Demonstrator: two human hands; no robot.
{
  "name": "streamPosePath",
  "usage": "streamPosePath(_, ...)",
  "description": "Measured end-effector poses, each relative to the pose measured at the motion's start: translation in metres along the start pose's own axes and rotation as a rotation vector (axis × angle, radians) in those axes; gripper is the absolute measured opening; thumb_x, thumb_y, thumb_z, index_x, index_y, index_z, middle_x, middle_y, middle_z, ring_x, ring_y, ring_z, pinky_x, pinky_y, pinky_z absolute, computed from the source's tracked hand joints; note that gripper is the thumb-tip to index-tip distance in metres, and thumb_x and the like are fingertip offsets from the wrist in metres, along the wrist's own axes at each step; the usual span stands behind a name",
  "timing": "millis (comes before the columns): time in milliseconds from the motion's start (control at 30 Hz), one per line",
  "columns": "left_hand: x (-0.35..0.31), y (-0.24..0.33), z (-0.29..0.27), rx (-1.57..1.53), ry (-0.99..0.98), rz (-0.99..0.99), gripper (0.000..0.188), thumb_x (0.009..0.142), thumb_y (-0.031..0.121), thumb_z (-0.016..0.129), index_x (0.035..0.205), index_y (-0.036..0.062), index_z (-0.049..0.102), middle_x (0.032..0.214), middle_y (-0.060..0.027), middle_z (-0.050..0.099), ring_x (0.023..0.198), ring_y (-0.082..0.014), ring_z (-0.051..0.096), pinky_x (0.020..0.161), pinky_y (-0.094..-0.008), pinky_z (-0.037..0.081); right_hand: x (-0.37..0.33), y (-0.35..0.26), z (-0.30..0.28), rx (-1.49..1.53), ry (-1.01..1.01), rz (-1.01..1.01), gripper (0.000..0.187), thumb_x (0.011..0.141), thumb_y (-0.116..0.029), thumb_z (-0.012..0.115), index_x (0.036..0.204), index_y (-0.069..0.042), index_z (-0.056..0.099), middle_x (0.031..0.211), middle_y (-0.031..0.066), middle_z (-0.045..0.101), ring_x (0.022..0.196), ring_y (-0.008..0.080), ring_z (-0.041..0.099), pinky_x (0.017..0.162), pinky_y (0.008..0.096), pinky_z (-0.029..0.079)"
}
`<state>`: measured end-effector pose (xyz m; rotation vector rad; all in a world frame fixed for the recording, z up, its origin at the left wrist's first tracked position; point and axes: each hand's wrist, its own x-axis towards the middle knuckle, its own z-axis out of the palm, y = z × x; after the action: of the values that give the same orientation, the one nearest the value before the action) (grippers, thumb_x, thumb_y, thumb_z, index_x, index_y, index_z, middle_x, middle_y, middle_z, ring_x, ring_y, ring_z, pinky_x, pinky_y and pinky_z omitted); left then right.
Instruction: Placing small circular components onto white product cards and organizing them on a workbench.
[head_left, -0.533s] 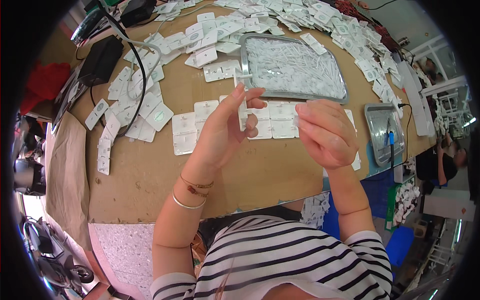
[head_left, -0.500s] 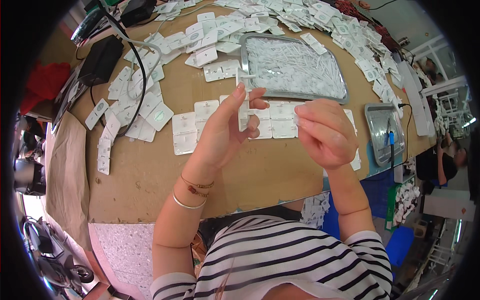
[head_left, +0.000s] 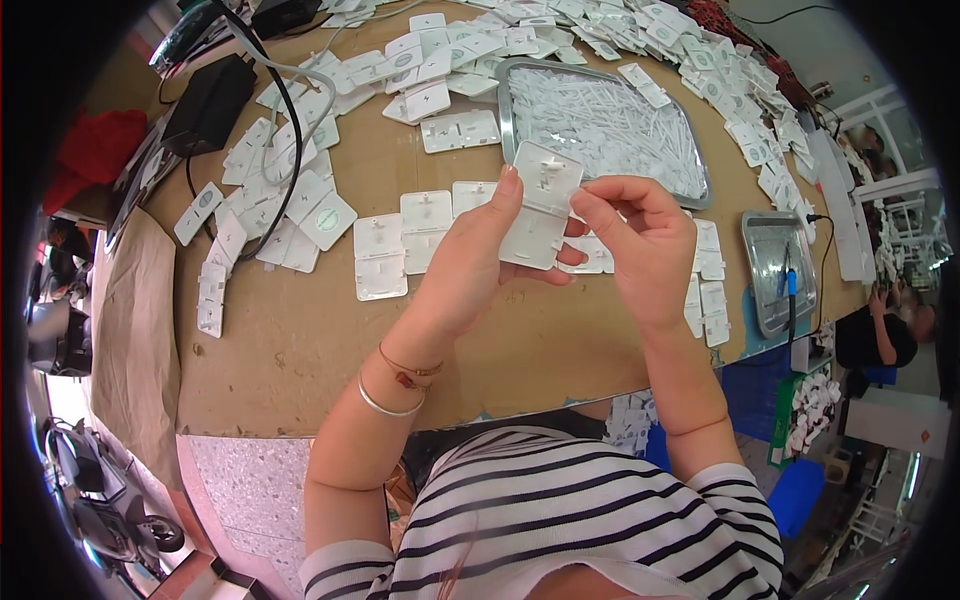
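Observation:
My left hand [head_left: 478,240] is closed round a white plastic panel [head_left: 540,205], thumb along its left edge and fingers behind. The panel's inner face, with small raised mounts, is turned up. My right hand [head_left: 645,235] pinches at the panel's right edge; whatever its fingertips hold is hidden or too small to name. Beneath both hands lies a row of similar white panels [head_left: 380,257], partly covered by the hands. Beyond them is a metal tray [head_left: 507,110] filled with small white plastic pieces [head_left: 600,125].
Loose white panels are heaped along the back and left [head_left: 300,215]. A black power adapter [head_left: 208,105] and cables lie at the left. A smaller metal tray [head_left: 768,300] at the right holds a blue-handled tool [head_left: 791,283]. The table's front edge runs close to my body.
The panel, edge-on before, has turned so its inner face shows. My right hand has moved left and now meets the panel's edge.

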<state>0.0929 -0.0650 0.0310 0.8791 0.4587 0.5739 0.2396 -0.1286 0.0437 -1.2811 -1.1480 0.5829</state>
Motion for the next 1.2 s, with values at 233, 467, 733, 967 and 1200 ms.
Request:
streamPosePath(233, 0.0, 0.0, 0.0, 0.09, 0.021, -0.005, 0.062, 0.098, 0.049, 0.021, 0.123, -0.0017, 0.046, 0.1, -0.0142, 0.063, 0.083, -0.0204, 0.064, 0.067, -0.0318, 0.054, 0.005, 0.009, 0.002, -0.016, -0.008, -0.012, 0.012, 0.08, -0.007, 0.068, 0.09, -0.002, 0.066, 0.117, 0.0087, 0.052, 0.08, 0.009, 0.055, 0.067, 0.0218, 0.047)
streamPosePath(467, 0.0, -0.002, 0.004, 0.111, 0.023, 0.014, 0.072, 0.095, 0.056, 0.019, 0.119, -0.0047, 0.05, 0.098, -0.0156, 0.063, 0.079, -0.0198, 0.064, 0.065, -0.0299, 0.055, 0.005, 0.012, 0.008, 0.212, -0.004, 0.219, 0.01, 0.085, -0.01, 0.064, 0.09, -0.002, 0.065, 0.119, 0.0071, 0.052, 0.087, 0.0092, 0.054, 0.07, 0.0226, 0.045)
streamPosePath(733, 0.0, -0.005, 0.003, 0.163, 0.068, 0.007, 0.078, 0.093, 0.062, 0.021, 0.112, -0.0058, 0.055, 0.094, -0.0151, 0.063, 0.076, -0.0183, 0.065, 0.062, -0.0284, 0.055, 0.002, 0.012, 0.015, 0.14, 0.052, 0.261, 0.021, 0.083, -0.014, 0.069, 0.093, 0.001, 0.058, 0.101, 0.0051, 0.056, 0.071, 0.0066, 0.052, 0.058, 0.0207, 0.048)
streamPosePath(967, -0.006, -0.01, 0.001, 0.354, 0.002, 0.136, 0.069, 0.095, 0.055, 0.024, 0.11, -0.0045, 0.056, 0.094, -0.0125, 0.064, 0.076, -0.0163, 0.065, 0.059, -0.0267, 0.053, -0.005, 0.012, 0.015, 0.244, 0.095, 0.214, 0.04, 0.083, -0.01, 0.067, 0.114, 0.0, 0.045, 0.09, 0.005, 0.057, 0.075, 0.007, 0.052, 0.056, 0.0213, 0.048)
streamPosePath(1200, -0.013, -0.013, 0.025, 0.334, 0.095, 0.188, 0.034, 0.086, 0.02, 0.065, 0.109, -0.0018, 0.054, 0.089, -0.0084, 0.066, 0.07, -0.0111, 0.065, 0.052, -0.0218, 0.049, -0.023, -0.012, -0.01, 0.201, 0.039, 0.155, 0.036, 0.086, -0.007, 0.062, 0.118, 0.001, 0.048, 0.095, 0.0052, 0.058, 0.085, 0.0093, 0.055, 0.074, 0.023, 0.047)
